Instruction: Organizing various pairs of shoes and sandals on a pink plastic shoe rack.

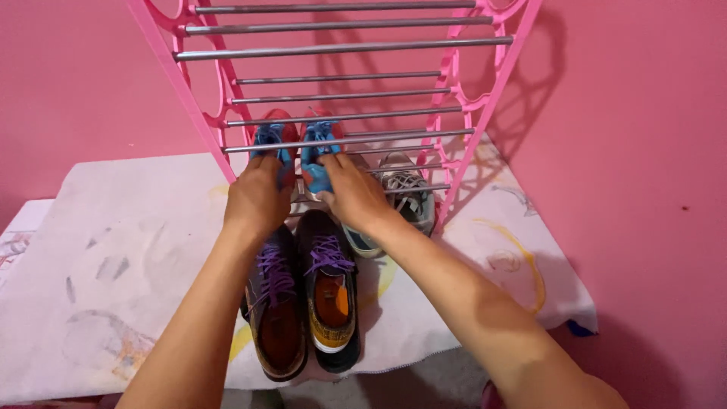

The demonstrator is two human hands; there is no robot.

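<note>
A pink shoe rack (pixel 469 98) with metal bars stands against the pink wall. My left hand (pixel 256 201) grips one blue and red shoe (pixel 270 135) on a low shelf of the rack. My right hand (pixel 354 195) grips the matching blue and red shoe (pixel 318 151) beside it. Both shoes point toward the wall, side by side. Below my wrists a pair of dark shoes with purple laces (pixel 303 303) lies on the cloth.
A grey laced sneaker (pixel 409 193) and another light sneaker (pixel 362 241) sit at the rack's bottom right. A pale patterned cloth (pixel 121 250) covers the floor. Pink walls close in behind and to the right.
</note>
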